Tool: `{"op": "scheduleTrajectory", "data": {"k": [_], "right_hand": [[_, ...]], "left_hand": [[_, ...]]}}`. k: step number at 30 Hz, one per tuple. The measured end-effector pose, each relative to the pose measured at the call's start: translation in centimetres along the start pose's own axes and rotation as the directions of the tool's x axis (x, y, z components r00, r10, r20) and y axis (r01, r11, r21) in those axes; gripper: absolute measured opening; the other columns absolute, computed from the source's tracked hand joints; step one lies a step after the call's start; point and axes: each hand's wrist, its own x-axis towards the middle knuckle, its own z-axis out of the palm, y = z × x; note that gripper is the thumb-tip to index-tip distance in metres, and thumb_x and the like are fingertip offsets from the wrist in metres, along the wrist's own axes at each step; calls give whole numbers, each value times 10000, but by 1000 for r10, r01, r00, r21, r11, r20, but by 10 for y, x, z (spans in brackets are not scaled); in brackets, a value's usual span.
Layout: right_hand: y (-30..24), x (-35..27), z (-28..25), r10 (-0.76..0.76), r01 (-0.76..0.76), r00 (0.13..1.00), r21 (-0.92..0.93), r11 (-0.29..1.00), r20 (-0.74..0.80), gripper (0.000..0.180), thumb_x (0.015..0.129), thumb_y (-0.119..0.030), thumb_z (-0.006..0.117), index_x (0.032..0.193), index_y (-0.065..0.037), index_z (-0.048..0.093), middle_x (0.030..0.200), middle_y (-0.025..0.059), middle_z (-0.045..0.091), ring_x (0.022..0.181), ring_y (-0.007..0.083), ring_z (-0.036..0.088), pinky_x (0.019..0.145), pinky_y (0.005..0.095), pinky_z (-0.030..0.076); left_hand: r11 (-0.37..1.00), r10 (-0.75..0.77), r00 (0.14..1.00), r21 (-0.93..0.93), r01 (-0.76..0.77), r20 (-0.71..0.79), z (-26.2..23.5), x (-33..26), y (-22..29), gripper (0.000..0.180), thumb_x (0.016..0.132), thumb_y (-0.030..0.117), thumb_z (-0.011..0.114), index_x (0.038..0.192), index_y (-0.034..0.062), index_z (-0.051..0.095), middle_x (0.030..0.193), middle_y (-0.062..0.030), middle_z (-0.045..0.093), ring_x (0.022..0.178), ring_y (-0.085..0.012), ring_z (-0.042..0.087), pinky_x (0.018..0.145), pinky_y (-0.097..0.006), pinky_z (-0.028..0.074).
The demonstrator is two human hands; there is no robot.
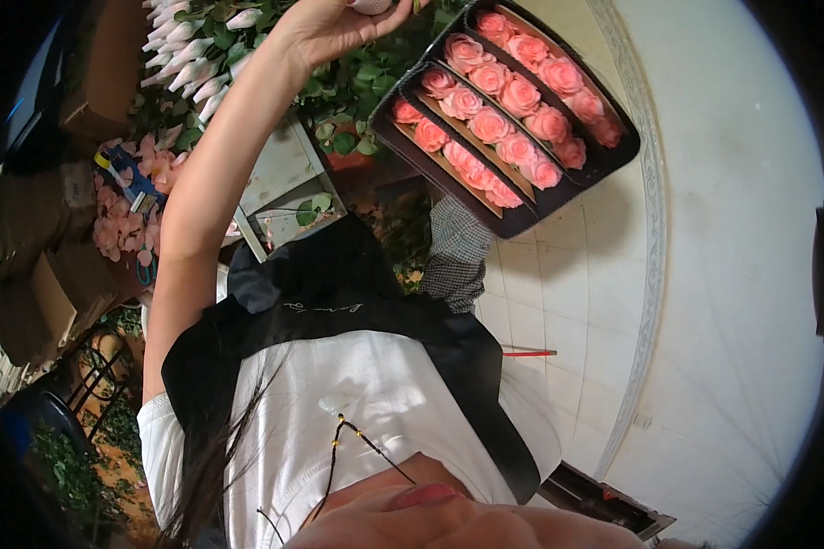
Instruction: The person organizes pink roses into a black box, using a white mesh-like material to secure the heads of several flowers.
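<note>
My left hand (341,35) reaches up to the top edge of the view. Its fingers curl round a rose bud in a white net sleeve (370,5), most of which is cut off by the frame. My right hand is out of sight. Just right of the left hand, a dark box (558,197) holds several slanted rows of open pink roses (490,123), split by thin dividers. Beyond my left forearm lies a pile of white-sleeved rose buds (188,69), their green leaves (357,87) spreading under the hand.
Loose pink petals (119,224) lie at the left with a blue and yellow tool (126,174) and blue-handled scissors (145,265). Cardboard boxes (59,293) stack at the far left. Cut greenery (69,467) covers the floor, lower left. A pale wall (732,274) rises at the right.
</note>
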Motion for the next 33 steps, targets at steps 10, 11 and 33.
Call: {"op": "scheduleTrajectory", "data": {"k": [10, 11, 33], "right_hand": [[16, 25, 21, 76, -77, 997, -88, 993, -13, 329, 996, -222, 564, 1282, -59, 567, 1122, 85, 663, 976, 222, 641, 838, 358, 528], [18, 26, 22, 78, -79, 997, -89, 993, -14, 330, 996, -221, 564, 1284, -59, 565, 1124, 85, 662, 977, 222, 641, 839, 358, 528], [-25, -32, -75, -62, 76, 992, 125, 989, -110, 355, 993, -186, 564, 1327, -67, 536, 1154, 89, 647, 999, 227, 642, 851, 359, 532]], "left_hand": [[206, -83, 996, 979, 1, 17, -25, -29, 10, 628, 935, 443, 656, 1479, 200, 458, 1242, -15, 633, 1079, -117, 606, 895, -310, 531], [51, -108, 991, 995, 86, -80, -28, -23, 12, 634, 911, 470, 669, 1458, 214, 478, 1213, -8, 643, 1060, -113, 603, 867, -314, 539], [154, 469, 823, 947, 281, -320, -204, -68, 106, 485, 912, 525, 669, 1154, 104, 673, 795, 34, 578, 619, -39, 456, 535, -221, 348]]}}
